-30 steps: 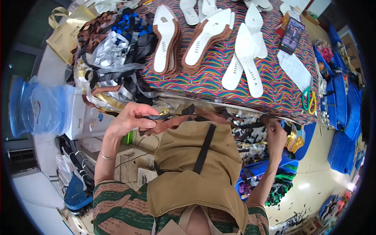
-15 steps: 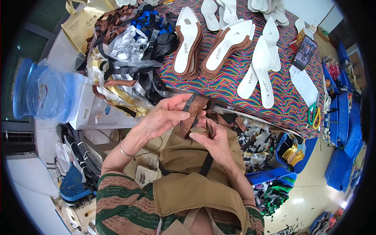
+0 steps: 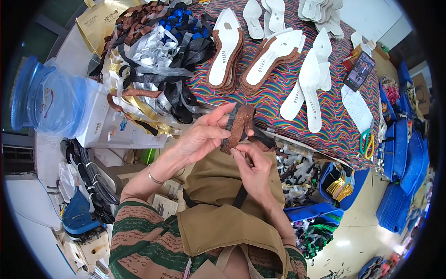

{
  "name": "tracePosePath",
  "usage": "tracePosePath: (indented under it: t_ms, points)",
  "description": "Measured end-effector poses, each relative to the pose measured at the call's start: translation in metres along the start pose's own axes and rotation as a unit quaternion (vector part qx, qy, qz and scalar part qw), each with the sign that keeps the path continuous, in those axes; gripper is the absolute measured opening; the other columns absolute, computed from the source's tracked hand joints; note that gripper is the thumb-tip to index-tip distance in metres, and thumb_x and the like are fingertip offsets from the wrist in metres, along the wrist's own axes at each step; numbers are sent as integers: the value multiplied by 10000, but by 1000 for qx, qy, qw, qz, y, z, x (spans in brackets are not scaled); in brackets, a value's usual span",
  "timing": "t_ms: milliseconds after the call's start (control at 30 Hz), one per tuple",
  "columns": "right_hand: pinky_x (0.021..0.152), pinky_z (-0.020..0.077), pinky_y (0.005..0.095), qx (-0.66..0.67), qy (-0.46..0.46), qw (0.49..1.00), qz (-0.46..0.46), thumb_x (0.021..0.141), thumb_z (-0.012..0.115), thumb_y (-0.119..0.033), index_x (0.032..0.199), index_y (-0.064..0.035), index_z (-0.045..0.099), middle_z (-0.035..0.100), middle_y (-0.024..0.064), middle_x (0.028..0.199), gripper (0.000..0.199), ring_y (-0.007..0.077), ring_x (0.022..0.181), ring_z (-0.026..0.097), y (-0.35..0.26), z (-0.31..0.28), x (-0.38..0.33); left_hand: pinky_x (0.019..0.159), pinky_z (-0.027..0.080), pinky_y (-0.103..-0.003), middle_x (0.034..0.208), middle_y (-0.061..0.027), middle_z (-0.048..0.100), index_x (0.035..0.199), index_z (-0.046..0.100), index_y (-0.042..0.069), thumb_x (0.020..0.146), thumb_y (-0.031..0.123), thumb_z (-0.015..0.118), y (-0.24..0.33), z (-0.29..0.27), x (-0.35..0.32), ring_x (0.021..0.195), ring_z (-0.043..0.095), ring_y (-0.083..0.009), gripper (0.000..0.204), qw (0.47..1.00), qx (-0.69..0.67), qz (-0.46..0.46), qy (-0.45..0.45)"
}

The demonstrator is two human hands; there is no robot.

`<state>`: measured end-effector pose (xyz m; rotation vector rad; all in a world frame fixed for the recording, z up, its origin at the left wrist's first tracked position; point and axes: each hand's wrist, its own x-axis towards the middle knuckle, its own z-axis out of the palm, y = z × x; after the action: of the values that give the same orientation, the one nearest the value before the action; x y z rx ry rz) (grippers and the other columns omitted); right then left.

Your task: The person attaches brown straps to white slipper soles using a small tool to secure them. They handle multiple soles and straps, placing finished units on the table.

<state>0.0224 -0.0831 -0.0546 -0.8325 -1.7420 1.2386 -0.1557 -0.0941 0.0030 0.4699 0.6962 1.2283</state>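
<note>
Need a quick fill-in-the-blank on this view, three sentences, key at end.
1. The left hand holds a dark strip and a glittery ____ strip.
2. The scissors have one green handle and one ____ handle.
3. The phone is toward the ____ side of the patterned tablecloth.

Missing words: brown; yellow; right.

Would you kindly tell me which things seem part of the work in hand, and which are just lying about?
Likely part of it:
- brown strip, in the left hand
- heaped strips

Seemingly lying about:
- phone
- paper sheet
- gold bag
</note>
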Motion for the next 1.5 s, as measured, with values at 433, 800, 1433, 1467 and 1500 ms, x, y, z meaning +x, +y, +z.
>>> tracePosePath:
  t_ms: [433,800,1433,1467,1500]
  points:
    - [413,198,194,504,4,807,308,870,580,-3,907,-56,614,449,-80,616,73,14,431,282,3,-30,0,936,473,-295,1265,-153,576,1530,177,149,748,-143,645,-13,6,9,1096,594,-155,957,998,58,-6,24]
    - [391,181,206,502,47,795,338,920,623,-106,930,-96,614,399,-81,568,17,20,416,277,-3,-32,13,838,451,-235,1278,-93,579,1516,256,145,806,-66,645,-20,9,7,1086,548,-95,836,997,50,-31,46]
    - [514,397,213,-16,-11,1000,-7,760,605,122,1195,-42,615,594,38,874,465,78,608,503,-20,-54,-5,835,514,-261,1083,-87,657,1496,284,114,770,-111,662,-40,0,12,982,630,-135,849,984,152,38,86]
    - [516,400,216,-28,-14,999,-16,761,608,118,1204,-40,613,596,40,878,470,81,604,501,-20,-58,-5,825,515,-255,1075,-84,657,1495,290,115,767,-112,664,-40,-1,12,985,629,-133,849,983,156,37,85]
    - [523,433,246,-51,-26,998,-30,718,623,121,1222,-73,620,596,48,874,540,119,592,532,-20,-62,-3,814,516,-250,1068,-80,658,1493,296,115,763,-114,666,-41,-1,12,988,629,-131,850,983,160,37,84]
